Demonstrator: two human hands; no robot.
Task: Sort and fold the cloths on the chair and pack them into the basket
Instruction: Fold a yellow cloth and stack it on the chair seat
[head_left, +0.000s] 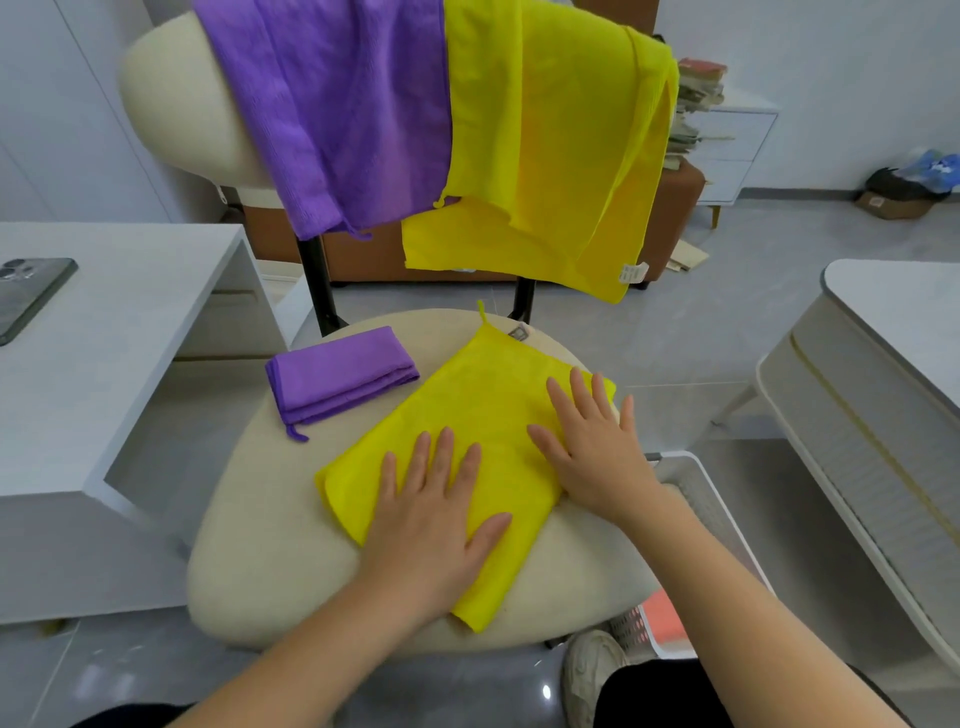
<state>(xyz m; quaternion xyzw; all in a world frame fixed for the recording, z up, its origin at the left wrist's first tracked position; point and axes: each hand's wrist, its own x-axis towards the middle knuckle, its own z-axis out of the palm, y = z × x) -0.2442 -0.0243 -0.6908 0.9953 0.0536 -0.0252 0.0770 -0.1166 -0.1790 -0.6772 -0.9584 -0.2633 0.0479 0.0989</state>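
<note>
A yellow cloth (483, 410), folded into a long strip, lies diagonally on the cream chair seat (270, 566). My left hand (434, 514) presses flat on its near half, fingers spread. My right hand (592, 441) lies flat on its right edge, fingers apart. A folded purple cloth (340, 374) rests at the seat's back left, apart from the yellow one. Over the chair back hang an unfolded purple cloth (337, 109) and an unfolded yellow cloth (550, 150). A white basket (691, 493) stands on the floor to the right of the seat, partly hidden by my right arm.
A white desk (119, 332) with a phone (26, 296) on it stands close on the left. A white table (883, 374) is on the right. Brown cabinet, a stack of books and a white drawer unit stand behind the chair. My shoe (589, 670) is beside the basket.
</note>
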